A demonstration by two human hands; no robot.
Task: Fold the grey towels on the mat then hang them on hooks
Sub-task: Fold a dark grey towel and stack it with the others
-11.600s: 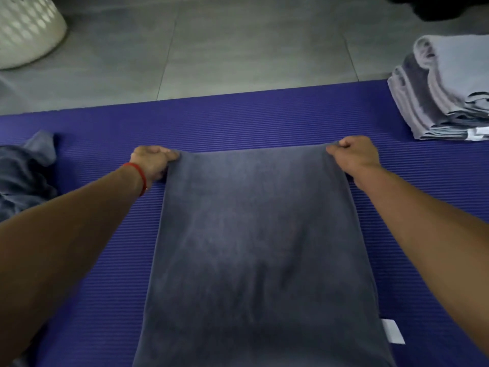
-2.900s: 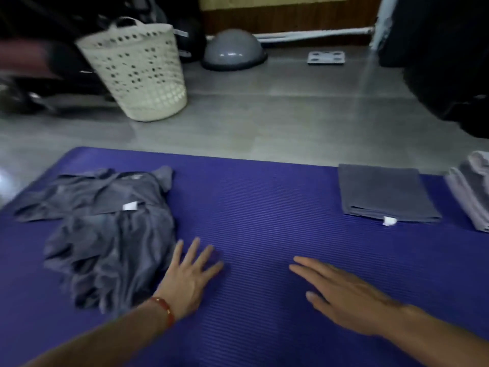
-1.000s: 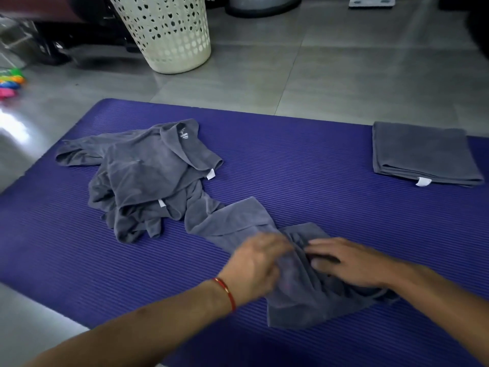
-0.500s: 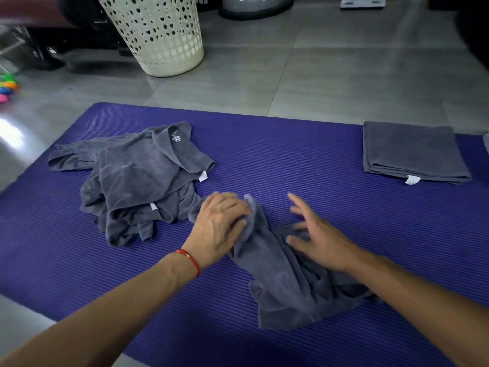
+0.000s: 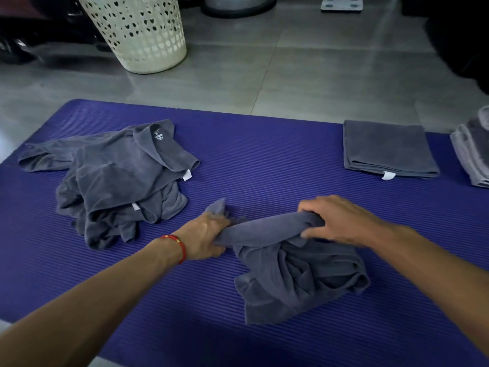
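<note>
Both forearms are reaching forward over the purple mat (image 5: 264, 160). The left hand (image 5: 205, 238), with a red bracelet (image 5: 176, 245) at its wrist, is gripping one end of a crumpled grey towel (image 5: 293, 271), fingers curled round it. The right hand (image 5: 336, 219) is clutching the bunched cloth further along. The towel is lying mid-mat, near a heap of unfolded towels (image 5: 116, 178) whose white tags and small printing are too small to read. A folded towel (image 5: 386, 149) is lying at the right.
</note>
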